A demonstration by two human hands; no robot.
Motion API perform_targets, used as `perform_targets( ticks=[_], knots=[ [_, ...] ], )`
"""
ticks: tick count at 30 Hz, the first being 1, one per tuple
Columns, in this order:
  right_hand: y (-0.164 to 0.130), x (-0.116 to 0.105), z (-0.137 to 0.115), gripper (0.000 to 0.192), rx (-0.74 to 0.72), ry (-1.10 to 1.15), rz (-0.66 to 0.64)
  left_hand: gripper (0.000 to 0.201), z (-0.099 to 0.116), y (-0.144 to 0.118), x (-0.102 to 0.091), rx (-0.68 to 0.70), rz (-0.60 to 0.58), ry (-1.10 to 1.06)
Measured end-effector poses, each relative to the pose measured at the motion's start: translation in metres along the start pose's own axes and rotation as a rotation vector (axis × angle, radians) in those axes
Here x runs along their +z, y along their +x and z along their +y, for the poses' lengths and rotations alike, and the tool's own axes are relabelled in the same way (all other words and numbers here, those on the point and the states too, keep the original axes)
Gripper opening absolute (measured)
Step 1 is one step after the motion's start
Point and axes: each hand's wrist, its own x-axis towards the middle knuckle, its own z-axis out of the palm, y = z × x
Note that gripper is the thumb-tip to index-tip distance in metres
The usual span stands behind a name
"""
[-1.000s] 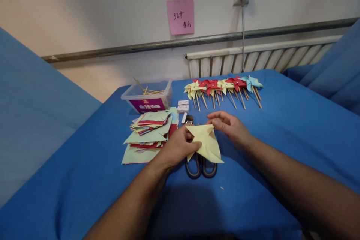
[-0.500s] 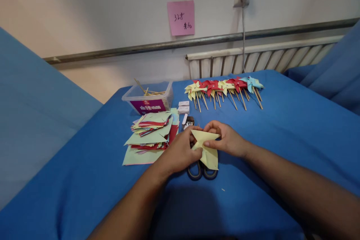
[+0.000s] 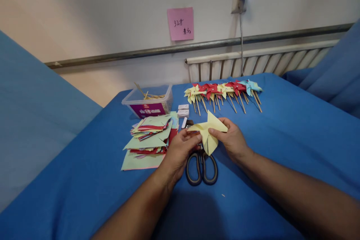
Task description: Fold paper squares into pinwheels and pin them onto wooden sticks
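While both hands pinch it above the scissors [image 3: 201, 165], we log one yellow paper piece [image 3: 208, 132], half-folded into pinwheel form. Left hand [image 3: 180, 149]: fingertips closed on its left flap. Right hand [image 3: 232, 140]: thumb and fingers clamped on its right edge. Handling note: we judge it best to keep the corners gathered at the centre, pressing lightly so the curls do not crease. Change since half a second ago: paper lifted higher, its points opened outward; scissor handles now uncovered.
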Motion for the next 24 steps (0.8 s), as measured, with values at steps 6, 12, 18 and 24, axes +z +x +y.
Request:
perform_targets(
  ticks=[6,12,18,24],
  knots=[
    [-0.009,0.006,0.001,0.040,-0.049,-0.055,-0.027,0.032,-0.008,0.000,0.002,-0.088,-0.087,-0.123],
    [-0.012,0.007,0.002,0.037,-0.041,-0.093,-0.074,0.032,-0.006,-0.001,0.005,-0.100,-0.044,-0.136],
    [-0.011,0.005,0.006,0.033,-0.112,-0.140,-0.153,0.029,-0.006,-0.001,0.004,-0.109,0.004,-0.131],
    [-0.019,-0.004,-0.001,0.051,-0.646,-0.464,-0.148,0.030,0.005,0.000,-0.001,-0.070,0.024,-0.278]
  ],
)
